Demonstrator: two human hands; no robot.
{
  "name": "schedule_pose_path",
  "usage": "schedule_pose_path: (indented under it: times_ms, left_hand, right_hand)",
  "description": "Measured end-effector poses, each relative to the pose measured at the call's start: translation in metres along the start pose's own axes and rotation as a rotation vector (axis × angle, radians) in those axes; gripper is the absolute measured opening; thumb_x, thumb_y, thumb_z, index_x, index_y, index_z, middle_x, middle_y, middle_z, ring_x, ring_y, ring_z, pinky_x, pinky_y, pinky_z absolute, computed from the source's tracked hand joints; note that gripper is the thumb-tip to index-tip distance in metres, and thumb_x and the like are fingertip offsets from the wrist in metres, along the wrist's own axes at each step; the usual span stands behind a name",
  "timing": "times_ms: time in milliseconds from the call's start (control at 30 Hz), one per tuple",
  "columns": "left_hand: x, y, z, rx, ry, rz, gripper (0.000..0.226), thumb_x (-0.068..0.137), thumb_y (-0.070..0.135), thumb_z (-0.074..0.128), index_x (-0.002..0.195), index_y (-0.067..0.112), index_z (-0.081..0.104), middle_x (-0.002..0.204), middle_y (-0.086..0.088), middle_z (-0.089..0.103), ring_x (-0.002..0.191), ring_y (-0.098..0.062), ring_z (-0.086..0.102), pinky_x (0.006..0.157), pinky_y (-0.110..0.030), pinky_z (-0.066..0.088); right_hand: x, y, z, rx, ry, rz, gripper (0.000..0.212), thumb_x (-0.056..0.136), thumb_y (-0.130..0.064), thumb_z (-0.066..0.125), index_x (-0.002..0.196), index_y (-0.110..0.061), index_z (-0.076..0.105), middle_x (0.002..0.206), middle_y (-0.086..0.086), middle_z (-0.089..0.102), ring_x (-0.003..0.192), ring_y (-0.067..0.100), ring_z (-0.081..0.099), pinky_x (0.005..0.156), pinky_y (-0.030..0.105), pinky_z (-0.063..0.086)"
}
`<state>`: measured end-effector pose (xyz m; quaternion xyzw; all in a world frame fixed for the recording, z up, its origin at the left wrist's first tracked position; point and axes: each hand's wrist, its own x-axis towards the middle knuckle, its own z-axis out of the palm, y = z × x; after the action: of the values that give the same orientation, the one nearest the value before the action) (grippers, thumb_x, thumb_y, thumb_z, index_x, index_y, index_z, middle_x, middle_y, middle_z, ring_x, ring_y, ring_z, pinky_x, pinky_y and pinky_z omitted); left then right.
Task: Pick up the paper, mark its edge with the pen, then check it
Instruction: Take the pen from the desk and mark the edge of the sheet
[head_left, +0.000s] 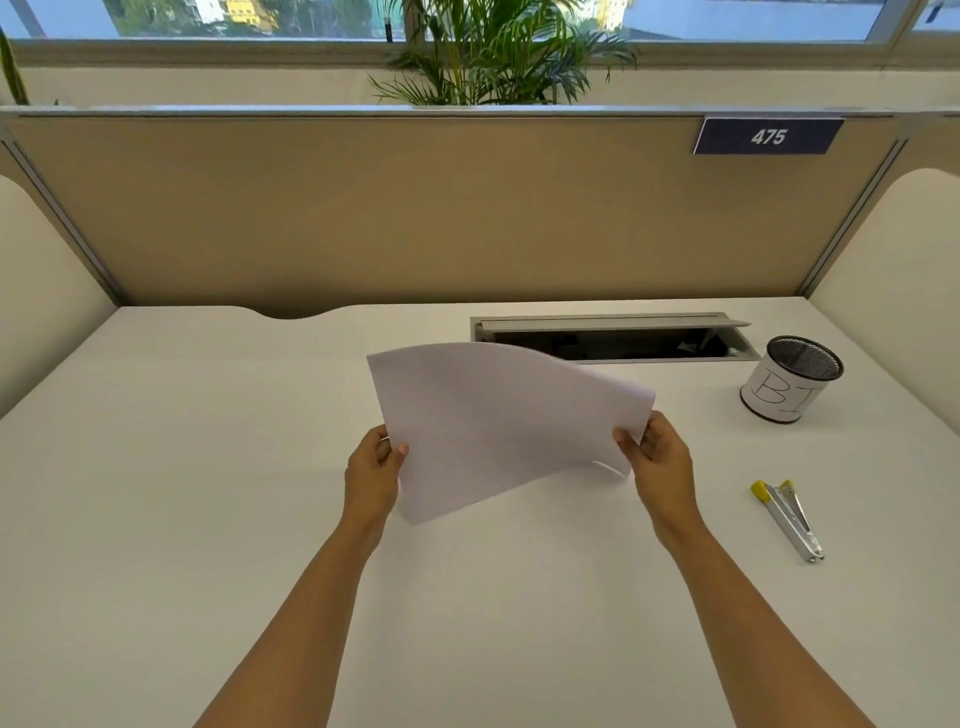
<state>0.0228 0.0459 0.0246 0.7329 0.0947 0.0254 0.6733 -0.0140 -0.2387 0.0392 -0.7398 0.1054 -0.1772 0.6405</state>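
A blank white sheet of paper (498, 426) is held up off the white desk (208, 493), curved and tilted, in the middle of the view. My left hand (373, 467) pinches its left edge with thumb on top. My right hand (655, 452) grips its right edge the same way. Two silver pens with yellow caps (787, 517) lie side by side on the desk to the right of my right hand, untouched.
A black mesh pen cup (792, 379) wrapped in white paper with letters stands at the back right. An open cable tray (613, 340) is sunk into the desk behind the paper. A tan partition (415, 208) closes the back; white side panels flank the desk.
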Motion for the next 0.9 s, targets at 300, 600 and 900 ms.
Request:
schedule_pose_path:
  times_ms: [300, 600, 900]
  left_hand:
    - [0.002, 0.008, -0.001, -0.056, 0.134, 0.149, 0.015, 0.092, 0.010, 0.050, 0.099, 0.020, 0.059, 0.095, 0.013, 0.066, 0.088, 0.004, 0.061, 0.073, -0.009, 0.045]
    - [0.001, 0.007, 0.011, -0.114, 0.144, 0.198, 0.016, 0.092, 0.014, 0.052, 0.105, 0.019, 0.061, 0.101, 0.008, 0.067, 0.093, -0.001, 0.063, 0.072, -0.005, 0.049]
    - [0.000, -0.010, 0.006, 0.092, 0.094, 0.133, 0.027, 0.094, 0.012, 0.047, 0.118, 0.013, 0.059, 0.109, 0.007, 0.063, 0.098, -0.011, 0.058, 0.078, -0.009, 0.041]
  right_hand:
    - [0.001, -0.013, -0.001, 0.097, 0.114, -0.095, 0.020, 0.091, -0.017, 0.058, 0.094, -0.036, 0.060, 0.099, -0.015, 0.068, 0.090, -0.005, 0.066, 0.073, 0.006, 0.051]
    - [0.000, -0.006, 0.006, 0.132, 0.115, -0.099, 0.016, 0.090, -0.021, 0.060, 0.092, -0.037, 0.063, 0.097, -0.012, 0.070, 0.086, 0.000, 0.067, 0.071, 0.009, 0.052]
    - [-0.001, 0.021, 0.002, -0.022, 0.041, 0.014, 0.029, 0.091, -0.017, 0.058, 0.120, -0.019, 0.060, 0.102, -0.010, 0.068, 0.095, 0.006, 0.064, 0.079, 0.013, 0.048]
